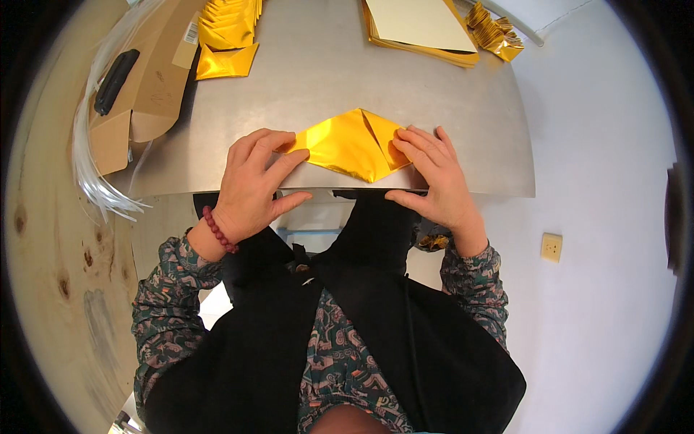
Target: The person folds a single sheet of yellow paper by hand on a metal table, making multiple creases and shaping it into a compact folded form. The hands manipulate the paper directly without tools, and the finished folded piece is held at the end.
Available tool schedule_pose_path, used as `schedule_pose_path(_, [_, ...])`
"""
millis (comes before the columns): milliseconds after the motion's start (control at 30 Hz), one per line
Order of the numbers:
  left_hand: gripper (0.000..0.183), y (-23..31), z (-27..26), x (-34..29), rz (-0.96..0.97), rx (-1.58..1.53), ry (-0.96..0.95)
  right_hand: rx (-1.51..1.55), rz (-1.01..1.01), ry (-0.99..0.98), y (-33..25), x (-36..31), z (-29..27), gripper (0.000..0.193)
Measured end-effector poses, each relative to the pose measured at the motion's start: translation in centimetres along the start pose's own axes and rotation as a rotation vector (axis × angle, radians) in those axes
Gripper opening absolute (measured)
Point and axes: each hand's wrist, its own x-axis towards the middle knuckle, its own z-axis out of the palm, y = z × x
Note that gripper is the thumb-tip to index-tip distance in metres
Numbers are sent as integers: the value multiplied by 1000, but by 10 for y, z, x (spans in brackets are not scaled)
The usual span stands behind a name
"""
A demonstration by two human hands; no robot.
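A folded piece of shiny gold foil paper [343,145] lies near the front edge of the metal table, shaped like a lozenge with pointed ends. A slanting slit between its folds shows right of its middle. My left hand [253,177] rests its fingertips on the left point, fingers spread and thumb apart from the paper. On the opposite end, the fingertips of my right hand [437,173] lie on the right point. That hand's thumb also stands away, by the table edge. Neither hand is closed round the paper.
On the grey metal table [303,79], a row of folded gold pieces [225,61] sits at the far left. A stack of gold-edged sheets [423,25] and a pleated gold bundle [495,35] are at the far right. A cardboard box [155,90] and clear plastic strands [90,170] flank the left edge.
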Motion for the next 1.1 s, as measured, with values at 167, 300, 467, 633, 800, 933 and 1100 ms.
schedule_pose_path(167, [40,-3,6,-4,59,-65,57,26,-42,34,-5,-7,10,59])
schedule_pose_path(300, [31,-5,5,-3,102,-104,108,76,-91,106,-6,-3,13,39])
schedule_pose_path(467, [22,5,-5,14,96,-177,206,152,-22,217,-15,3,-5,22])
schedule_pose_path(633, [20,7,-25,44,-331,-699,74,295,136,183,-9,26,-31,21])
schedule_pose_path(800, [24,-9,-12,63,-495,-442,-241,203,179,-84,10,49,-30,24])
schedule_pose_path(933, [27,2,7,54,-88,-81,94,40,139,-49,21,62,-18,21])
schedule_pose_path(1100, [49,30,26,44,82,-108,12,-121,17,82,20,67,-4,21])
